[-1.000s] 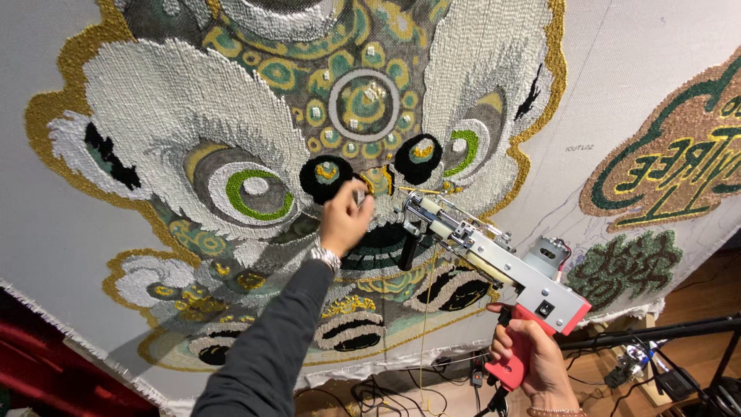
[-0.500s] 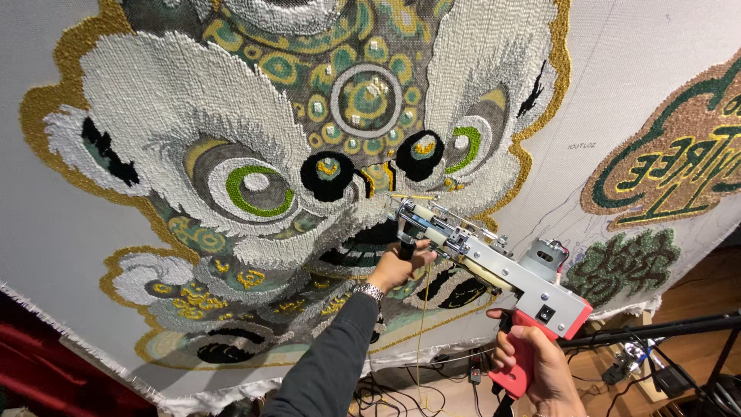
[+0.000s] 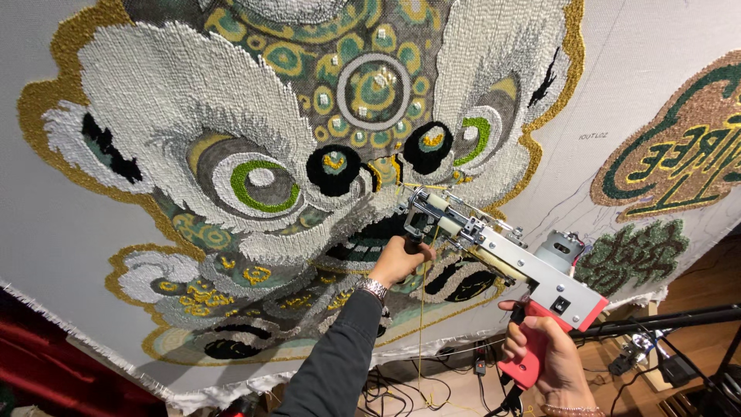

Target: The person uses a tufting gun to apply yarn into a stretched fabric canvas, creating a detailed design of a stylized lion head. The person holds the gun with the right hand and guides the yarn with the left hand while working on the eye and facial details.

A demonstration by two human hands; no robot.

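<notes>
Right hand (image 3: 549, 357), lower right of frame: fingers wrapped tight round the red grip of the tufting gun (image 3: 505, 259), wrist low. That hand looks to carry the weight and reach the trigger.

Left hand (image 3: 400, 259), centre frame, dark sleeve and metal watch (image 3: 374, 288) on the wrist: closed around the black front handle under the gun's nose. Two-point hold, likely to steady the tip and keep it square against the cloth.

Gun itself runs diagonally from the red grip up-left; its front end sits at or just on the fabric near the dark mouth area of the design. Can't tell if the needle is actually through. A yellow yarn (image 3: 421, 309) strand hangs straight down from the front end, so it feeds freely.

Beyond: big stretched cloth (image 3: 93, 255) fills most of the frame, tufted with a lion-dance face (image 3: 262, 177) in white, grey, green, gold. Upper right, a separate green-and-gold patch (image 3: 679, 154). Cloth is tilted in this view.

Bottom edge: cables (image 3: 401, 386) on the floor, black stand bar (image 3: 656, 320) lower right.
</notes>
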